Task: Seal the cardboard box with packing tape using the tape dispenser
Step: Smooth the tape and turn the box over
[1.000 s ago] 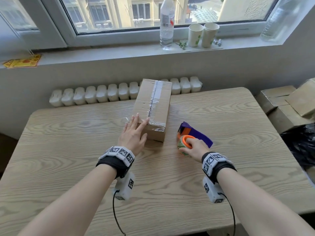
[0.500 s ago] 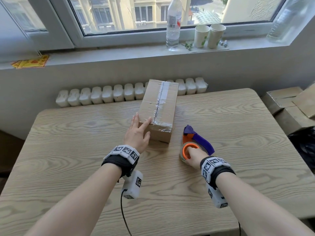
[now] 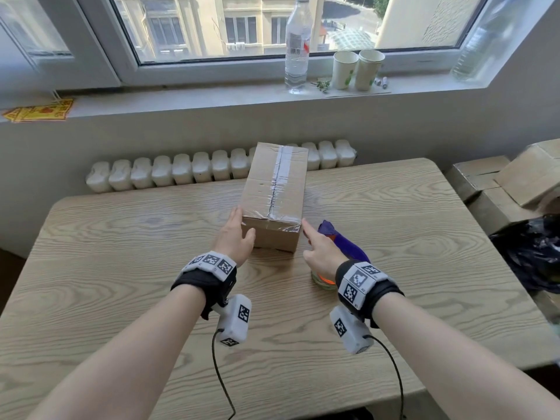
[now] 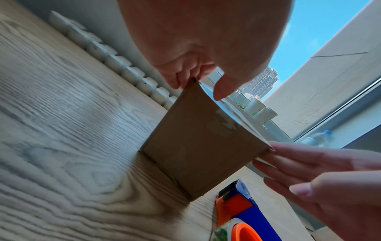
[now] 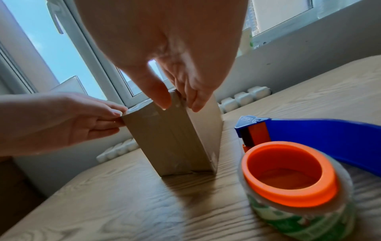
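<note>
A brown cardboard box [image 3: 274, 195] stands on the wooden table [image 3: 121, 253], with clear tape along its top seam and down the near end. My left hand [image 3: 233, 237] touches the near left top corner with straight fingers, also seen in the left wrist view [image 4: 206, 40]. My right hand [image 3: 319, 253] reaches the near right top corner, fingertips straight against it [image 4: 274, 154], and holds nothing. The blue tape dispenser [image 3: 348, 248] with its orange hub [image 5: 288, 179] lies on the table just right of the box, partly hidden under my right wrist.
A white radiator [image 3: 197, 171] runs behind the table's far edge. On the windowsill stand a water bottle [image 3: 297, 50] and two paper cups [image 3: 357, 69]. More cardboard boxes [image 3: 500, 180] and a black bag [image 3: 527, 253] sit at the right.
My right hand has let go of the tape dispenser and moved up-left to the box's near right corner. The dispenser now lies on the table. My left hand stays at the left corner.
</note>
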Demonstrator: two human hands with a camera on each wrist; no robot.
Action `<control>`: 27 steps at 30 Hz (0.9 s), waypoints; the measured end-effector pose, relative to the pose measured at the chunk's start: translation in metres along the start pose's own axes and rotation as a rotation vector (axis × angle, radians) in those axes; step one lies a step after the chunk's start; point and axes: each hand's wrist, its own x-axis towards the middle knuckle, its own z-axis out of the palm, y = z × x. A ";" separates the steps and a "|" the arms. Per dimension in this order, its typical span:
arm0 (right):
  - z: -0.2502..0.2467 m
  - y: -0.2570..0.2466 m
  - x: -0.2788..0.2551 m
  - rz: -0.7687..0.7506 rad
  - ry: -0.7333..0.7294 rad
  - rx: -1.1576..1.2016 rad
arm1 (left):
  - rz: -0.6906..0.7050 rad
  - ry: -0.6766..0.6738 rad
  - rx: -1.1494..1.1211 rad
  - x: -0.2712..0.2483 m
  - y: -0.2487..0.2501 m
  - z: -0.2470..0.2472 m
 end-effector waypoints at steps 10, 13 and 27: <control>-0.018 0.002 0.015 -0.134 0.074 0.164 | 0.072 0.108 0.021 0.004 -0.005 -0.017; -0.023 0.001 0.022 -0.159 0.172 -0.131 | 0.088 0.135 0.134 0.007 -0.004 -0.021; -0.026 -0.018 0.021 -0.165 0.263 -0.416 | 0.121 0.056 0.267 0.014 -0.001 -0.031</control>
